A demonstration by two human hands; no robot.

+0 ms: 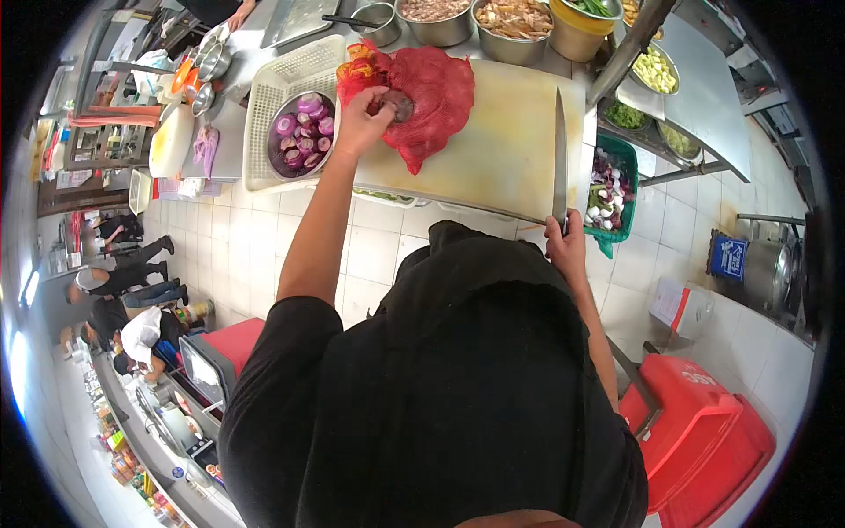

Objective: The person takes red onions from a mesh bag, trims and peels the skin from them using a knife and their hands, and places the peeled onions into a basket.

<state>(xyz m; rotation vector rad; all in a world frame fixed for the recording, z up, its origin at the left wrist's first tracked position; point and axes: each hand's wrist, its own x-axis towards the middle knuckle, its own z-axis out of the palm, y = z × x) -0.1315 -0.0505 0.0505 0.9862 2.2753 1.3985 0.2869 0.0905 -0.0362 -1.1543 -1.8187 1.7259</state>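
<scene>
My left hand (363, 123) is closed on a dark, roundish item (399, 106), which looks like an onion, at the left side of a red mesh bag (433, 97). The bag lies on a pale cutting board (510, 141). At the board's right edge, my right hand (566, 244) grips the handle of a long knife (561, 158), its blade pointing away from me. Left of the bag, a metal bowl of peeled purple onions (302, 134) sits in a white plastic basket (256, 158).
Metal bowls of chopped food (513, 22) line the back. A green basket with onion scraps (613, 189) is right of the board, below its level. A metal post (629, 53) rises at the back right. A red bin (687, 414) stands behind on the right. Several people are at the far left.
</scene>
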